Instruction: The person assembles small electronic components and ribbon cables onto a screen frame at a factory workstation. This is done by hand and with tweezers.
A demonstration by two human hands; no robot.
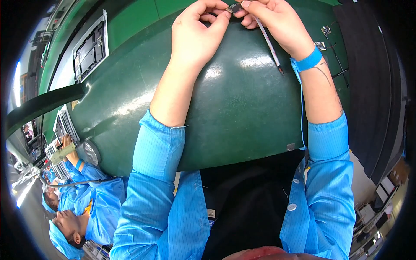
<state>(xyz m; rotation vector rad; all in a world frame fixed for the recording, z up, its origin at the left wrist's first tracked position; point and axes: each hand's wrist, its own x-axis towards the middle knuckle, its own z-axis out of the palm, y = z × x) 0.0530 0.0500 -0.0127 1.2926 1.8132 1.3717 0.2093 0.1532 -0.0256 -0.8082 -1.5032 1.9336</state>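
Note:
At the far edge of the view, a small dark circuit board is held between my two hands. My left hand pinches its left end between thumb and fingers. With thumb and fingers closed, my right hand grips the right end. From under that hand a slim whitish pen-like stick slants down toward me, ending in a dark tip; how it is held is hidden. A blue wrist strap with a thin cord circles my right wrist.
Small circuit boards with dark wires lie on the green mat, right of my right wrist. At the left stands a tray of black parts. A black curved arm reaches in there; co-workers in blue sit beyond.

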